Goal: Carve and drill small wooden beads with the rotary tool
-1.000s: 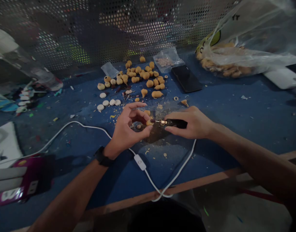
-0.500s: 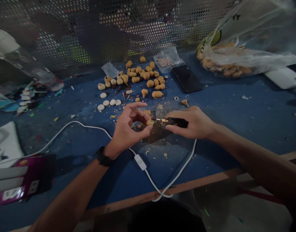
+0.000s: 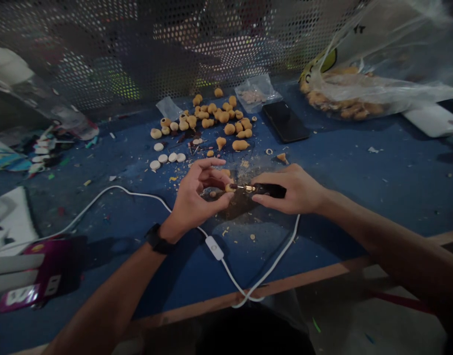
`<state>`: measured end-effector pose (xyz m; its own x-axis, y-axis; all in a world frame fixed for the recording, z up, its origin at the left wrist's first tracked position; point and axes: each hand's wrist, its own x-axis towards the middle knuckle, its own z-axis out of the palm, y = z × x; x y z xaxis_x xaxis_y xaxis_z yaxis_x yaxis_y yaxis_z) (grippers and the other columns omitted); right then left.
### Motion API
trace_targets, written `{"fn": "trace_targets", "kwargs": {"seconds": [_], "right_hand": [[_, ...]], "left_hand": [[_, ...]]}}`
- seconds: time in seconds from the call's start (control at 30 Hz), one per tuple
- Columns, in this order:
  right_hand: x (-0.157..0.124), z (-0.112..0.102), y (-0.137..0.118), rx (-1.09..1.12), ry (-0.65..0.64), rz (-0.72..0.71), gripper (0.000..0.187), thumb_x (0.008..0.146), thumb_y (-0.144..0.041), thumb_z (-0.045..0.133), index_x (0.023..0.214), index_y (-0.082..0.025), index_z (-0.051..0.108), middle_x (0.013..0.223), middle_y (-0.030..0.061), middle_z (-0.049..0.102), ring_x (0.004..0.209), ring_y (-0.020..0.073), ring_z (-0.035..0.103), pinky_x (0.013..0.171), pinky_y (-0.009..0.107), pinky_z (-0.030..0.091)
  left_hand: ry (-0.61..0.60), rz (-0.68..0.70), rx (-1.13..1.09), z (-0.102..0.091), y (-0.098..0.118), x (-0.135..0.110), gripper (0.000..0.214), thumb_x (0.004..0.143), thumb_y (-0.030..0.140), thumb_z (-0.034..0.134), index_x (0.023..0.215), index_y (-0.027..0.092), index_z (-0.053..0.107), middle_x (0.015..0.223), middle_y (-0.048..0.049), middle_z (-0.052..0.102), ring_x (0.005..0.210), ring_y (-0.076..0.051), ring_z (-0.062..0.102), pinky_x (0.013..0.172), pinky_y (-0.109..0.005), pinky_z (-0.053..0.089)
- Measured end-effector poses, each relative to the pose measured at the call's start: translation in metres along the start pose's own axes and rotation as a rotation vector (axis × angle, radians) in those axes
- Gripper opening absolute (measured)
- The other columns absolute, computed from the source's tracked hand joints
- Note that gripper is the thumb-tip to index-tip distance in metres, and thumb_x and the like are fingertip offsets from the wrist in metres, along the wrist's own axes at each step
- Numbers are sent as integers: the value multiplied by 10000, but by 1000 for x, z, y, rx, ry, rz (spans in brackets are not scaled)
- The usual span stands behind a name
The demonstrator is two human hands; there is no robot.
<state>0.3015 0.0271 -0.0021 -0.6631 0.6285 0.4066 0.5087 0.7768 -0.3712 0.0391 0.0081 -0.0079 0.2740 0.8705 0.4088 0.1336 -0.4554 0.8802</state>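
My left hand pinches a small tan nut-like piece between thumb and fingers just above the blue table. My right hand grips a black-handled corded tool whose metal tip touches that piece. A white cable with an inline switch runs from the tool toward the left. Beyond the hands lies a heap of tan pieces and a few white discs.
A black phone lies behind the hands, with small clear bags near it. A big plastic bag of tan pieces sits far right. Perforated metal screen closes the back. Clutter and a magenta pack lie left. Crumbs litter the table.
Almost nothing differs; both hands hold their places, with the tool tip shifting slightly against the tan piece.
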Motion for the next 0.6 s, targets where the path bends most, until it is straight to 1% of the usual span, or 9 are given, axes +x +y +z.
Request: {"fn": "trace_targets", "kwargs": {"seconds": [0.17, 0.3, 0.47, 0.6], "right_hand": [[0, 1, 0, 18, 8, -6, 281, 997, -444, 629, 1019, -202, 770, 626, -11, 701, 529, 126, 633, 545, 227, 388], [-1, 2, 0, 17, 12, -31, 298, 993, -463, 632, 1003, -201, 773, 592, -15, 674, 510, 126, 613, 533, 233, 375], [-1, 2, 0, 16, 14, 32, 292, 995, -461, 626, 997, -202, 763, 618, -7, 687, 544, 130, 629, 560, 232, 389], [-1, 1, 1, 31, -7, -17, 296, 1000, -454, 627, 1024, -192, 762, 614, -8, 687, 536, 126, 619, 553, 232, 384]], "left_hand": [[3, -12, -48, 1, -1, -1, 527, 802, 191, 826, 1262, 215, 570, 927, -9, 745, 834, -145, 760, 813, -288, 663], [2, -24, -72, 1, -2, -1, 528, 804, 193, 822, 1262, 216, 560, 917, -6, 735, 834, -148, 767, 811, -291, 668], [22, -28, -47, 2, 1, 0, 521, 783, 208, 822, 1236, 218, 564, 909, 0, 725, 838, -152, 768, 808, -294, 675], [-4, -38, -44, 2, 3, 1, 515, 788, 222, 814, 1233, 219, 554, 897, 3, 725, 827, -157, 773, 783, -290, 678]]}}
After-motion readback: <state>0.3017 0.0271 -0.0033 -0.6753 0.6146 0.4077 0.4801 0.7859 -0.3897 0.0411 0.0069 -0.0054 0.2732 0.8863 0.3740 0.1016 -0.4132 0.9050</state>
